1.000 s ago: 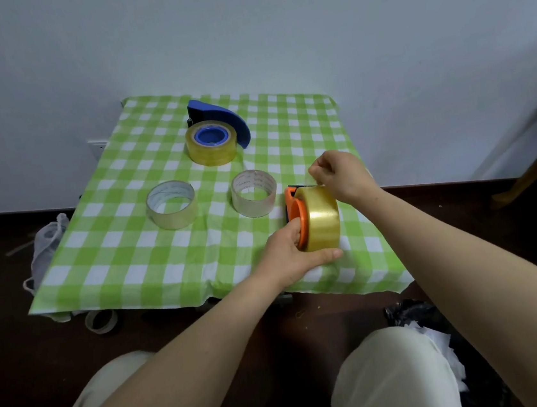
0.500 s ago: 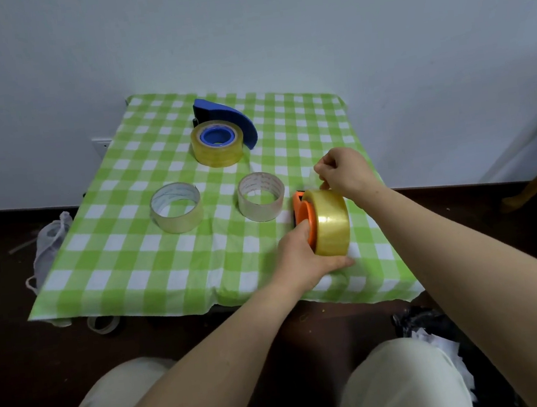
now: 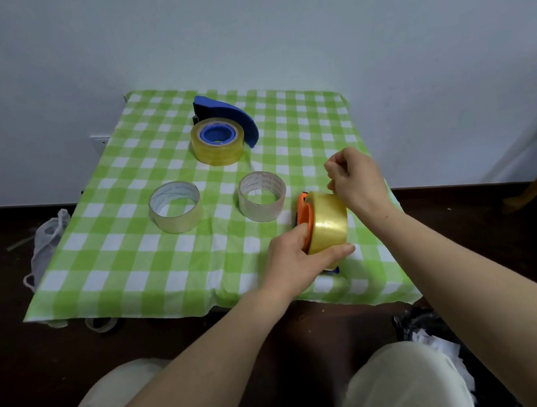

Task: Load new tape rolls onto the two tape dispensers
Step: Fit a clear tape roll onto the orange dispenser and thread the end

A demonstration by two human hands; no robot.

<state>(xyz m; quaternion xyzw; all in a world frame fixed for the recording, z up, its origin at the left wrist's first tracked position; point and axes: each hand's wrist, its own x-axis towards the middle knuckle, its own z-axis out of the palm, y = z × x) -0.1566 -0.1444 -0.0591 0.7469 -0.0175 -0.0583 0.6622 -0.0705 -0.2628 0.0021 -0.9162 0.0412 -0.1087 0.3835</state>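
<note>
Yellow tape roll [image 3: 326, 221] between left fingers [image 3: 339, 251], seemingly.

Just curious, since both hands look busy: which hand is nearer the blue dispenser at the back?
Right. The right hand is in front and to the right of the blue dispenser; the left hand is nearer the person, on the orange one.

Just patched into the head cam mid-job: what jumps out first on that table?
The green-and-white checked tablecloth dominates. At its near right edge the left hand grips a yellow tape roll mounted on an orange dispenser, while the right hand pinches at the roll's top. Toward the back lies a blue dispenser loaded with another yellow roll; two nearly empty clear rolls lie in the middle.
</note>
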